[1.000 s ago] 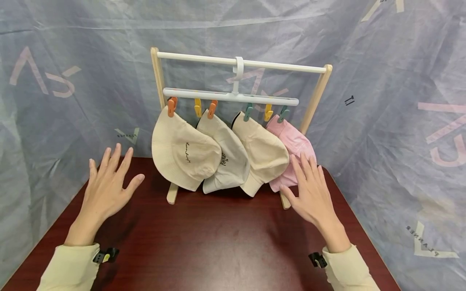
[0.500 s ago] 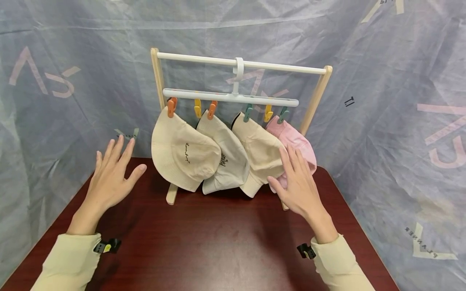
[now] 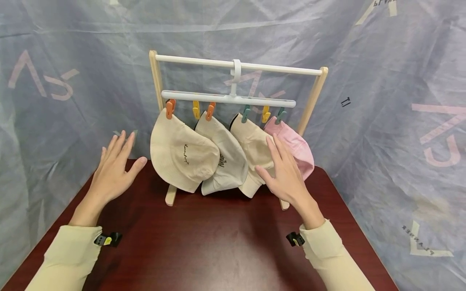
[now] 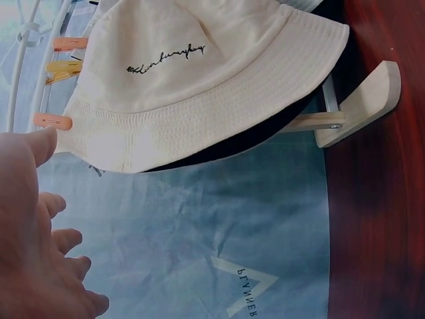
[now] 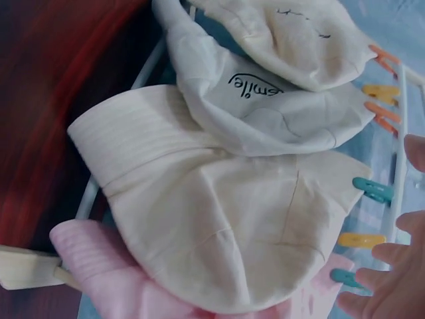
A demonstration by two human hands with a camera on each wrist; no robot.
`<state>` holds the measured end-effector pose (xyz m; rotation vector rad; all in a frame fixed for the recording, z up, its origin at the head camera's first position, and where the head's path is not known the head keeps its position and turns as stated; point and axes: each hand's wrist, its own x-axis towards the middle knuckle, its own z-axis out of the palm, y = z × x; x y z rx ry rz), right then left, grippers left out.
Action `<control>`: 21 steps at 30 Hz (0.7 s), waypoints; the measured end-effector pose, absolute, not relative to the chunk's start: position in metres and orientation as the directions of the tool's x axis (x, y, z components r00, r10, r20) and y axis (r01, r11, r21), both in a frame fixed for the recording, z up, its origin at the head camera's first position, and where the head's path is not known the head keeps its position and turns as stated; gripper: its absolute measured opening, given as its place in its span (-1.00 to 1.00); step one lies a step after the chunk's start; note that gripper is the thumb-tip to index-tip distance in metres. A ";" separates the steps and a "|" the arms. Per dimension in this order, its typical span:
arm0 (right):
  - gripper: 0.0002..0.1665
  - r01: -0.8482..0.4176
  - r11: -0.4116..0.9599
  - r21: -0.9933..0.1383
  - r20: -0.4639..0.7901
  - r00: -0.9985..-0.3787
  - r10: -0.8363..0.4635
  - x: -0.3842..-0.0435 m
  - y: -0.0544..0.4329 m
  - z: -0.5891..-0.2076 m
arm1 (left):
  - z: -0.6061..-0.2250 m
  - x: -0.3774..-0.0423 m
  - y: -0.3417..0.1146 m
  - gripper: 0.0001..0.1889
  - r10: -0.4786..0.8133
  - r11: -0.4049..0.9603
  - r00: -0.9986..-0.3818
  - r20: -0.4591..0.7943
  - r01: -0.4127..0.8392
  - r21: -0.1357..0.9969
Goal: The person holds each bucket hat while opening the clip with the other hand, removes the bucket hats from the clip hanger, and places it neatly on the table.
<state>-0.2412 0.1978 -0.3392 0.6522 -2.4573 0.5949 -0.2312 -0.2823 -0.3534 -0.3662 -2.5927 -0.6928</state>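
Observation:
Several bucket hats hang by clips from a white hanger. At the left is a cream bucket hat with dark script, under an orange clip. Beside it hang a pale grey lettered bucket hat, a plain cream bucket hat and a pink bucket hat. My left hand, fingers spread, is left of the script hat and holds nothing. My right hand holds nothing, its fingers extended before the plain cream and pink hats, partly hiding both; the right wrist view shows it apart from them.
The hanger hooks over the white bar of a rack with wooden posts. Its wooden feet stand on a dark red table. Yellow clips hang between the hats. A grey printed cloth surrounds the table.
My right hand has moved left, from the pink hat to partly over the plain cream hat. My left hand has risen slightly. The view has shifted a little; the hats still hang in place.

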 end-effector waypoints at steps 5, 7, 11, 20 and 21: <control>-0.01 -0.563 0.761 -0.322 0.573 -0.756 -0.317 -0.244 0.187 -0.331 | -0.352 -0.238 -0.281 -0.17 0.140 0.799 -0.879 0.456 0.372 0.472; -0.02 -0.564 0.752 -0.340 0.566 -0.762 -0.315 -0.245 0.183 -0.328 | -0.352 -0.239 -0.281 -0.18 0.136 0.781 -0.883 0.449 0.374 0.499; -0.04 -0.576 0.730 -0.367 0.569 -0.760 -0.313 -0.249 0.176 -0.324 | -0.350 -0.241 -0.281 -0.20 0.127 0.753 -0.892 0.433 0.371 0.543; -0.11 -0.606 0.696 -0.385 0.595 -0.740 -0.315 -0.257 0.162 -0.318 | -0.343 -0.248 -0.278 -0.21 0.111 0.719 -0.914 0.390 0.345 0.604; -0.11 -0.610 0.686 -0.396 0.593 -0.740 -0.316 -0.258 0.161 -0.317 | -0.343 -0.249 -0.278 -0.22 0.109 0.714 -0.914 0.390 0.345 0.610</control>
